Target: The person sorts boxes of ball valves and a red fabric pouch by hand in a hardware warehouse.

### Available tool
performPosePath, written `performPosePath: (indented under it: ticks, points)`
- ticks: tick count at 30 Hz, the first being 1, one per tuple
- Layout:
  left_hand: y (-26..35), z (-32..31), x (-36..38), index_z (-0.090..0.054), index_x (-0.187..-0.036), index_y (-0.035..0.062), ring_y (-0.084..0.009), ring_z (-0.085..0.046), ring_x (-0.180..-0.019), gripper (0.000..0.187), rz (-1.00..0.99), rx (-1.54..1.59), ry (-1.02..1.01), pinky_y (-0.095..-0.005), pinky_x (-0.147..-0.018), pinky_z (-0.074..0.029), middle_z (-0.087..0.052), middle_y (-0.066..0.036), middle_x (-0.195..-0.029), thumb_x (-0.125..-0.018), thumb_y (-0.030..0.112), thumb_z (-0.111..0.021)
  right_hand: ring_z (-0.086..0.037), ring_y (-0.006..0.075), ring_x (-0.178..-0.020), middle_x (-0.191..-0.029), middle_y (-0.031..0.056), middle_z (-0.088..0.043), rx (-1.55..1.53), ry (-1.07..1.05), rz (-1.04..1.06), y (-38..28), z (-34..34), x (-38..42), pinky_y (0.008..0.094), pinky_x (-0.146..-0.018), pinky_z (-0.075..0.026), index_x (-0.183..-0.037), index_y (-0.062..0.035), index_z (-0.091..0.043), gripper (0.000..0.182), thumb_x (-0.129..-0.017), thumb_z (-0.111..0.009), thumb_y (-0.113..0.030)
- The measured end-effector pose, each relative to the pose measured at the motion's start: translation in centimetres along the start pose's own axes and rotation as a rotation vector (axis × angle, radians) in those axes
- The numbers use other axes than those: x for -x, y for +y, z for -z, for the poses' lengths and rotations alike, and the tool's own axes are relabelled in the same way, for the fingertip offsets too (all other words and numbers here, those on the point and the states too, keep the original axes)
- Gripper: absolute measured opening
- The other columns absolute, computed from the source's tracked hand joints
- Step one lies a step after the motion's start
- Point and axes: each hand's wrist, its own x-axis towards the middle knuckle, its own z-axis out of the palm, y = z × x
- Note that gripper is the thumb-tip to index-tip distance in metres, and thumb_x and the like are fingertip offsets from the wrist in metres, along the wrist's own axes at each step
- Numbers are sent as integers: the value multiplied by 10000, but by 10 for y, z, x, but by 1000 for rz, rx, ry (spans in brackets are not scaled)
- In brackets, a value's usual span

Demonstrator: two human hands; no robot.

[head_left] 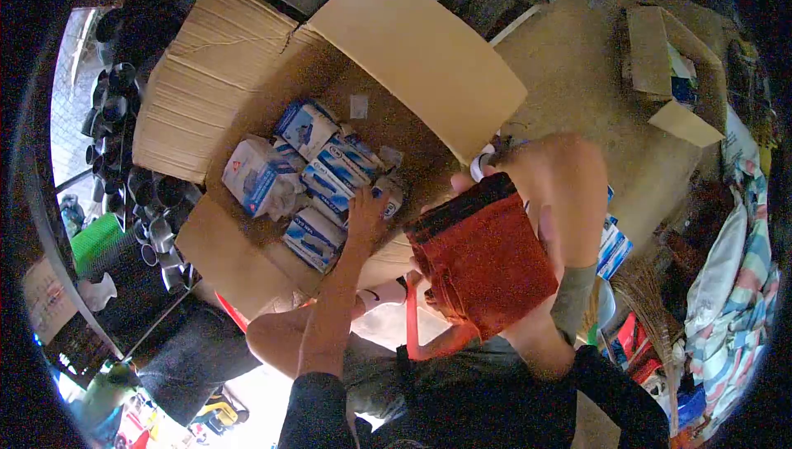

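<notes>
A large open cardboard box (417,57) stands before me with several small blue-and-white cartons (338,172) in it. My left hand (365,214) reaches in over its near side, fingers apart and resting on the cartons at the right of the pile. My right hand (532,337) holds a thick stack of red folded material (495,263) with a dark band along its top edge. The stack hides most of this hand; fingertips show at the stack's left side. It is raised in front of my bent right knee (569,172), to the right of the box.
At the right back stands a smaller open cardboard box (652,61). Black pipe-like pieces (157,189) are heaped at the left. A straw broom (652,304) and a striped plastic sack (738,317) lie at the right. More blue-and-white cartons (612,249) sit beyond my right leg.
</notes>
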Motion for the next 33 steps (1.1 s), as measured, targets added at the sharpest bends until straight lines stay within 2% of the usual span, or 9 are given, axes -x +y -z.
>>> performPosePath:
  ticks: [4, 11, 13, 18, 21, 25, 27, 29, 33]
  points:
    - [-11, 77, 20, -444, -1404, 134, -445, -496, -1159, 844, 112, 449, -68, -485, -992, -413, -480, -274, -1302, -647, 178, -813, -313, 469, -1369, -1556, 85, -302, -70, -75, -6, 5, 3, -2, 704, -1042, -314, -1504, -161, -302, 711, -962, -346, -619]
    - [50, 303, 176, -174, -1520, 100, -348, -513, -1236, 1083, 319, 1297, 580, -527, -1033, -439, -479, -175, -1364, -707, 388, -827, -448, 343, -1307, -1467, 130, -437, -226, -308, -73, 20, -7, -3, 611, -1057, -365, -1405, -96, -431, 597, -975, -415, -509]
    - [75, 281, 222, -205, -1515, 111, -346, -525, -1226, 988, 431, 1853, 833, -512, -1006, -469, -486, -164, -1363, -766, 458, -748, -467, 335, -1291, -1452, 126, -456, -152, -302, -112, 27, -3, -1, 598, -1059, -373, -1382, -97, -458, 575, -975, -419, -501]
    - [115, 155, 237, -324, -1473, 86, -336, -525, -1239, 708, 330, 2003, 882, -502, -1021, -453, -498, -151, -1385, -935, 514, -492, -550, 290, -1200, -1370, 135, -530, 137, -303, -156, 60, -33, 49, 482, -1009, -453, -1459, -106, -358, 601, -977, -474, -447]
    - [159, 190, 225, -381, -1445, 61, -326, -532, -1235, 594, -180, 2602, 688, -492, -1030, -438, -492, -148, -1409, -1002, 457, -402, -492, 240, -1249, -1404, 147, -481, 1161, -673, 2, 68, -58, 82, 442, -1046, -404, -1463, -100, -354, 553, -995, -455, -379]
    - [186, 202, 244, -342, -1471, 78, -321, -475, -1293, 595, 284, 2454, 834, -475, -1114, -345, -440, -156, -1453, -1020, 465, -353, -404, 354, -1319, -1477, 166, -401, 2189, -1230, 797, 118, -102, 118, 528, -1098, -296, -1424, -107, -439, 512, -957, -475, -314]
    - [197, 225, 248, -283, -1498, 77, -310, -371, -1371, 627, 31, 2350, 873, -460, -1155, -277, -356, -158, -1509, -1021, 480, -333, -379, 410, -1330, -1497, 155, -382, 2503, -1168, 844, 139, -103, 152, 588, -1082, -279, -1413, -102, -455, 527, -934, -489, -320]
    - [202, 231, 261, -246, -1513, 73, -316, -314, -1405, 648, -143, 2611, 910, -461, -1169, -246, -309, -160, -1535, -1019, 484, -330, -359, 430, -1337, -1499, 124, -392, 2398, -1142, 795, 149, -101, 172, 608, -1065, -277, -1398, -103, -477, 531, -930, -496, -353]
    - [204, 255, 286, -264, -1505, 69, -305, -396, -1358, 669, 29, 2544, 944, -447, -1148, -295, -374, -159, -1498, -999, 493, -373, -336, 445, -1350, -1513, 109, -376, 2394, -1259, 552, 142, -109, 216, 621, -1063, -266, -1416, -127, -463, 599, -896, -550, -412]
